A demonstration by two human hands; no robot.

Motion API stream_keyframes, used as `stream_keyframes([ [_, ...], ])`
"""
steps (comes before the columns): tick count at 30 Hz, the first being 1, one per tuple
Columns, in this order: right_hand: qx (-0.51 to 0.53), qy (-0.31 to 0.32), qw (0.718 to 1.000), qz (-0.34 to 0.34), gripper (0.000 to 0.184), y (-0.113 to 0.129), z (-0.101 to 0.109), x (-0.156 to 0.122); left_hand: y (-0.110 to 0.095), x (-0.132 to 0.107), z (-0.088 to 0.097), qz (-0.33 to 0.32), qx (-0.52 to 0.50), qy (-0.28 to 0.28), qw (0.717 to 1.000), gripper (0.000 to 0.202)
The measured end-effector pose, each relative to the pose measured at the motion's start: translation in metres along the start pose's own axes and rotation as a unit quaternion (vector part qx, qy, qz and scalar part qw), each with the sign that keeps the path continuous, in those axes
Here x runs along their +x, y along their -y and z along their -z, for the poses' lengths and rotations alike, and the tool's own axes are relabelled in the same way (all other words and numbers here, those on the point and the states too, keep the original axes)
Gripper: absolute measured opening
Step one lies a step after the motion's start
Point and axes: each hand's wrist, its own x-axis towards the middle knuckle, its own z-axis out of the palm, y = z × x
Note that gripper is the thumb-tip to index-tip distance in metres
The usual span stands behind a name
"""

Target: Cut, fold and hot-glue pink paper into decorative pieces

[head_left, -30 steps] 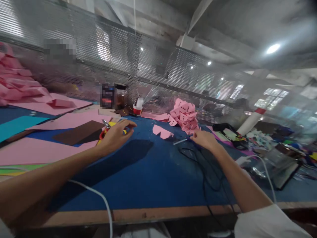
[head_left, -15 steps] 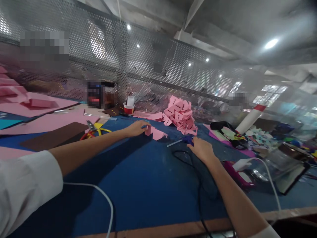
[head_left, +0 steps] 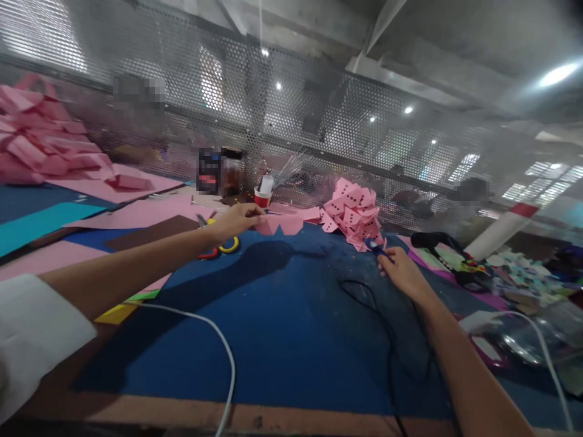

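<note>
Pinched in my left hand [head_left: 239, 220] is a folded pink paper piece [head_left: 285, 225] with a notched lower edge, raised off the blue table. My right hand [head_left: 401, 270] is closed around a blue glue gun [head_left: 379, 250], partly hidden by the fingers. Its tip is close to a heap of pink paper pieces [head_left: 350, 212] with rows of dark dots. Behind my left forearm lie scissors [head_left: 229, 245] with red and yellow handles. A black cord [head_left: 387, 331] trails over the table below my right hand.
Pink, brown and teal sheets [head_left: 50, 221] cover the left side, with a large pink pile [head_left: 45, 136] beyond. A red and white cup [head_left: 263, 197] stands by the perforated metal screen [head_left: 319, 121]. A white cable [head_left: 225, 346] crosses the front; a white tube [head_left: 498, 233] leans at right.
My left hand has lifted the pink paper piece off the table. My right hand has raised and turned the glue gun toward the dotted heap. The view has swung left.
</note>
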Motion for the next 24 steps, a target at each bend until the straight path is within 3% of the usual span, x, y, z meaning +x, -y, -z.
stream_keyframes([
  [3,0.195,0.02,0.98,0.047,0.03,0.023,-0.002,-0.006,-0.003,-0.03,0.01,0.071,-0.094,0.02,0.993,0.028],
  [7,0.315,0.055,0.943,0.087,0.04,0.074,-0.011,-0.029,-0.005,-0.059,0.013,0.086,-0.129,0.032,0.987,0.029],
  [13,0.361,0.079,0.92,0.132,0.036,0.132,-0.039,-0.061,0.005,-0.074,0.023,0.078,-0.058,0.01,0.995,0.025],
  [19,0.338,0.108,0.926,0.132,0.041,0.138,-0.057,-0.075,0.003,-0.078,0.021,0.078,-0.05,0.0,0.996,0.025],
  [24,0.28,0.06,0.953,0.103,0.044,0.13,-0.063,-0.086,0.005,-0.079,0.013,0.07,-0.107,0.023,0.991,0.024],
])
